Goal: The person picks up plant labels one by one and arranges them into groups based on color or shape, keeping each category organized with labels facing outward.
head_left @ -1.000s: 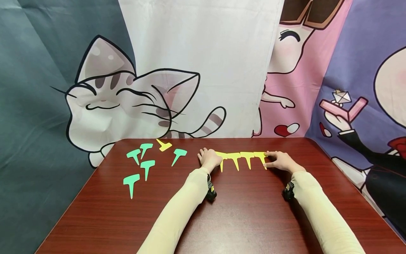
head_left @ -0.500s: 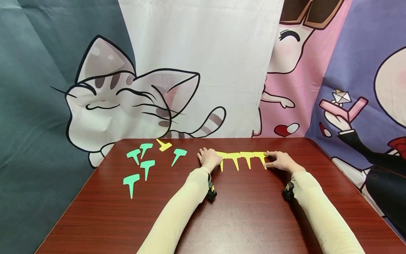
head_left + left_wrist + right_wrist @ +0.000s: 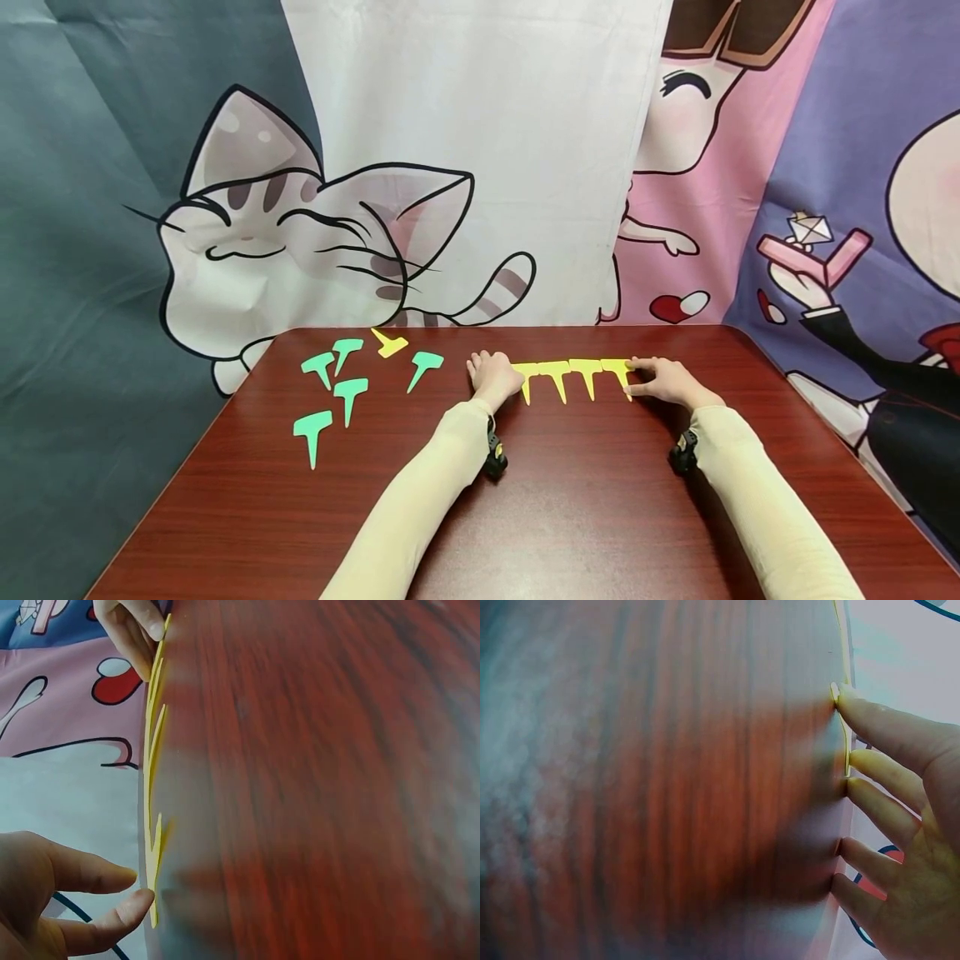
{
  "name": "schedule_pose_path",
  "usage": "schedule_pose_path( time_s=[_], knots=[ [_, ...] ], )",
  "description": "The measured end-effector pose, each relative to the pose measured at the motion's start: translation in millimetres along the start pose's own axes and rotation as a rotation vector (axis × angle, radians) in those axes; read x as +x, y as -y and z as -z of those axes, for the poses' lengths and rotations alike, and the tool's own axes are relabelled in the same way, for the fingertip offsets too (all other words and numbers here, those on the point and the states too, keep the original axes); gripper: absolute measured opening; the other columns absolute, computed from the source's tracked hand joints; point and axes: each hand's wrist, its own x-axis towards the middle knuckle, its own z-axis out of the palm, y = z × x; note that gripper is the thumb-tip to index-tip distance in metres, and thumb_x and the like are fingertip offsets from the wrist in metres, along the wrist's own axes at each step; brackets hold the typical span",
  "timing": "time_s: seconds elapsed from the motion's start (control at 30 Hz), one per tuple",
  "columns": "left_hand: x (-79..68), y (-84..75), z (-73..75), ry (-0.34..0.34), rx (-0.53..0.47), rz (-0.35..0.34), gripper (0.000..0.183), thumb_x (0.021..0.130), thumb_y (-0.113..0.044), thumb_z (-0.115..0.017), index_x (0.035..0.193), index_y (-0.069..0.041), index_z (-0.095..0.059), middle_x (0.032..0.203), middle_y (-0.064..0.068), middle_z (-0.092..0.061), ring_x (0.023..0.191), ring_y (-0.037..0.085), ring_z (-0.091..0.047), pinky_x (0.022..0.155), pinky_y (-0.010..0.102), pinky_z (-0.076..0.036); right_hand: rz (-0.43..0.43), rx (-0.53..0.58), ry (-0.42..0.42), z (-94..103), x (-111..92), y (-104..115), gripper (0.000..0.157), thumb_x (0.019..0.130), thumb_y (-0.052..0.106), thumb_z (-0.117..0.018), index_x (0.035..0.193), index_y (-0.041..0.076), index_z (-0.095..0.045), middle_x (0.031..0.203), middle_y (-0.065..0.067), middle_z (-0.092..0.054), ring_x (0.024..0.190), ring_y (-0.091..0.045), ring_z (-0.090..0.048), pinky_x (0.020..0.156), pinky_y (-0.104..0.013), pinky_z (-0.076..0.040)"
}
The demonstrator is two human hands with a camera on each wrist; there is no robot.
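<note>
Several yellow T-shaped plant labels [image 3: 555, 368] lie side by side in a row near the table's far edge, stems toward me. At the row's left end my left hand [image 3: 493, 372] touches the leftmost label [image 3: 154, 881]; the left wrist view shows its thumb and a finger slightly apart. My right hand [image 3: 666, 381] rests at the right end, fingers fairly straight. Its thumb touches the stem of the rightmost label [image 3: 618, 367], and fingertips touch its head in the right wrist view. Part of the leftmost label's head is hidden by my left hand in the head view.
Several green T-shaped labels [image 3: 312, 425] lie scattered on the left of the brown table [image 3: 570, 517]. One more yellow label [image 3: 390, 346] lies behind them at the far edge. A printed cloth backdrop [image 3: 480, 100] hangs behind the table.
My left hand has shifted very slightly left, showing a little more of the leftmost label. The head view has moved a touch. My right hand and the row stay in place.
</note>
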Motion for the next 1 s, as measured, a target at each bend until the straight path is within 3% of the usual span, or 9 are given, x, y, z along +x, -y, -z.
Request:
schedule_pose_path(
  time_s=[0.17, 0.3, 0.5, 0.63, 0.83, 1.0],
  knots=[
    [0.9, 8.8, 2.8, -0.036, 0.019, -0.033, 0.011, 0.081, -0.02, -0.063, 0.079, -0.009, -0.062, 0.126, 0.017, -0.053, 0.137, 0.036, -0.031, 0.116, 0.05, -0.018, 0.004, -0.011, -0.01, 2.1, -1.3, 1.4, 0.072, 0.079, 0.044, -0.072, 0.135, 0.004, -0.052, 0.139, -0.025, -0.046, 0.131, -0.053, -0.03, 0.104, -0.066, -0.026],
    [3.6, 19.2, 7.3, -0.049, 0.028, -0.044, 0.015, 0.082, -0.024, -0.066, 0.077, -0.01, -0.064, 0.132, 0.017, -0.051, 0.139, 0.036, -0.029, 0.117, 0.05, -0.017, 0.004, -0.013, -0.011, 3.1, -1.8, 1.9, 0.071, 0.079, 0.044, -0.072, 0.134, 0.003, -0.052, 0.138, -0.027, -0.046, 0.131, -0.053, -0.031, 0.104, -0.066, -0.027],
    [7.0, 37.9, 18.0, -0.093, 0.015, -0.07, 0.013, 0.082, -0.014, -0.059, 0.07, -0.011, -0.064, 0.137, 0.018, -0.049, 0.14, 0.039, -0.028, 0.117, 0.051, -0.016, 0.002, -0.026, -0.01, 2.0, -1.6, 1.2, 0.071, 0.079, 0.045, -0.071, 0.134, 0.004, -0.052, 0.138, -0.029, -0.046, 0.13, -0.054, -0.031, 0.103, -0.066, -0.028],
    [11.1, 51.3, 26.5, -0.135, 0.018, -0.081, 0.011, 0.081, -0.014, -0.057, 0.083, -0.009, -0.068, 0.134, 0.017, -0.051, 0.139, 0.039, -0.03, 0.117, 0.052, -0.014, 0.004, -0.029, -0.012, 0.8, -1.2, 0.1, 0.072, 0.079, 0.045, -0.071, 0.135, 0.004, -0.052, 0.138, -0.027, -0.046, 0.13, -0.054, -0.032, 0.103, -0.066, -0.028],
    [18.8, 77.4, 42.3, -0.153, 0.033, -0.095, 0.03, 0.085, -0.018, -0.056, 0.109, -0.004, -0.068, 0.139, 0.02, -0.047, 0.139, 0.04, -0.029, 0.116, 0.055, -0.016, 0.006, -0.019, -0.014, -1.0, -0.4, -0.9, 0.071, 0.079, 0.045, -0.072, 0.135, 0.004, -0.052, 0.138, -0.027, -0.046, 0.13, -0.054, -0.032, 0.104, -0.065, -0.028],
    [27.5, 102.9, 56.2, -0.173, 0.061, -0.085, 0.034, 0.087, -0.018, -0.056, 0.117, -0.003, -0.065, 0.14, 0.022, -0.046, 0.137, 0.041, -0.031, 0.114, 0.054, -0.02, 0.006, -0.009, -0.012, -1.0, 0.1, -0.7, 0.072, 0.079, 0.045, -0.072, 0.134, 0.004, -0.052, 0.138, -0.027, -0.046, 0.131, -0.053, -0.031, 0.104, -0.066, -0.028]
  ],
)
